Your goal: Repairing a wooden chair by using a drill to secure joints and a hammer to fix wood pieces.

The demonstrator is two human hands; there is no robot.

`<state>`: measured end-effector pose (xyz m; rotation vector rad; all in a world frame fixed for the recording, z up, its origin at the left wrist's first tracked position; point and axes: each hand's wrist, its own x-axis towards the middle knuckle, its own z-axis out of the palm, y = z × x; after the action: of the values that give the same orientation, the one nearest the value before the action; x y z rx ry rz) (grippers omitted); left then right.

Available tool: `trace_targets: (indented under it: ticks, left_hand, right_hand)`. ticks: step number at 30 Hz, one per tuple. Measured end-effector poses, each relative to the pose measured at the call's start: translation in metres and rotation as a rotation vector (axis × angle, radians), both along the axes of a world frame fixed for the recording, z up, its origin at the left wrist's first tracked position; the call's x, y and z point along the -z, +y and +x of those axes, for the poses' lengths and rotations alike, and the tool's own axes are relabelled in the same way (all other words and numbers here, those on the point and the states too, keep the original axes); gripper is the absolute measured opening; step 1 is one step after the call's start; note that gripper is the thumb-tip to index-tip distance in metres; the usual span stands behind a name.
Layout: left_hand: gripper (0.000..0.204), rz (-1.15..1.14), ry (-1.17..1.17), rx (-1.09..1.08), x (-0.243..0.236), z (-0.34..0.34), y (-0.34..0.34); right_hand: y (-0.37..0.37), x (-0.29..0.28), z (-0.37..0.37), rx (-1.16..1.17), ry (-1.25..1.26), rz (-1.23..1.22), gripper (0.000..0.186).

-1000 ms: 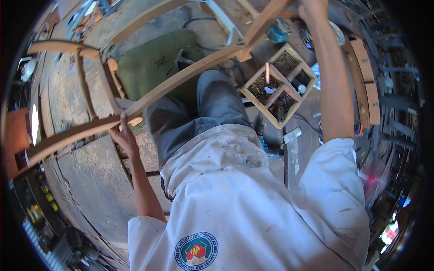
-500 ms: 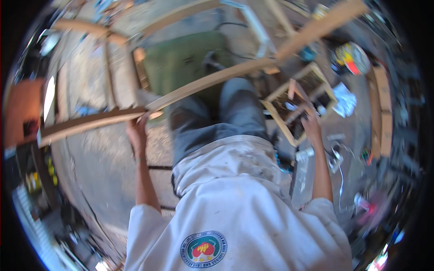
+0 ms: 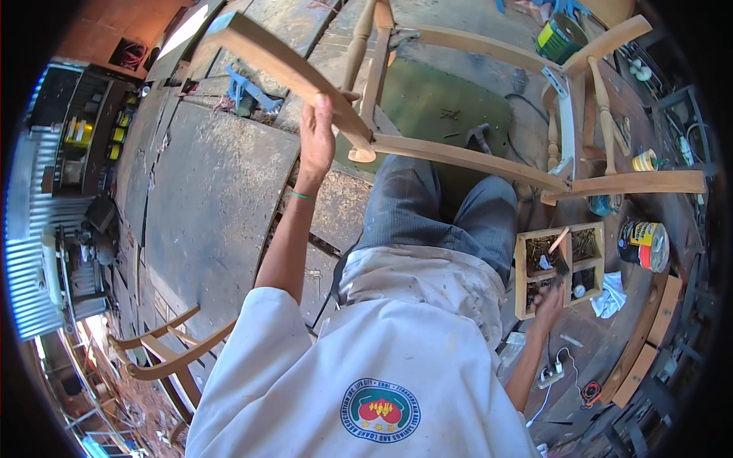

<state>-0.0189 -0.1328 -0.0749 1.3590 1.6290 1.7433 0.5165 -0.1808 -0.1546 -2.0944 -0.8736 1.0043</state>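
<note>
A wooden chair frame with turned spindles lies on its side across my knees and beyond them. My left hand grips one of its legs, a thick pale-ended wooden piece, with the thumb on the near face. At my right, a divided wooden box holds several screws or nails and small parts. My right hand is at its near compartments, the fingers blurred; whether they hold anything does not show. A hammer lies on a green mat beneath the frame.
Right of the box stand a labelled can and a crumpled pale cloth. A power strip with a white cord lies nearer. A green tin stands far off, a blue clamp-like tool at left, another wooden frame at lower left.
My view has swung, so the scene sits differently in the picture. My left hand stays on the frame's leg. My right hand remains at the box, now over its near side.
</note>
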Motion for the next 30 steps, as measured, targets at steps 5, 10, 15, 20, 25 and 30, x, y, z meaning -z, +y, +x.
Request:
trace_targets:
  ticks: [5, 10, 15, 20, 25, 30]
  left_hand:
    - [0.062, -0.041, -0.125, -0.049, -0.031, -0.005, 0.032]
    - [0.070, -0.049, -0.163, -0.092, -0.068, -0.020, 0.083]
    - [0.071, -0.113, -0.090, -0.114, -0.100, -0.026, 0.107]
    - [0.073, -0.150, -0.111, -0.158, -0.109, -0.032, 0.126]
    - [0.076, -0.119, -0.031, -0.158, -0.106, -0.034, 0.134]
    - [0.076, -0.101, -0.026, -0.171, -0.103, -0.035, 0.136]
  right_hand:
    - [0.031, -0.071, -0.175, -0.723, 0.300, 0.185, 0.038]
    - [0.052, -0.075, -0.296, -1.123, 0.111, 0.542, 0.038]
    - [0.082, -0.089, -0.350, -1.048, -0.041, 0.741, 0.037]
    - [0.099, -0.092, -0.363, -1.051, -0.197, 0.803, 0.035]
    - [0.101, -0.097, -0.365, -1.076, -0.202, 0.778, 0.035]
    - [0.094, -0.112, -0.374, -1.092, -0.343, 0.802, 0.034]
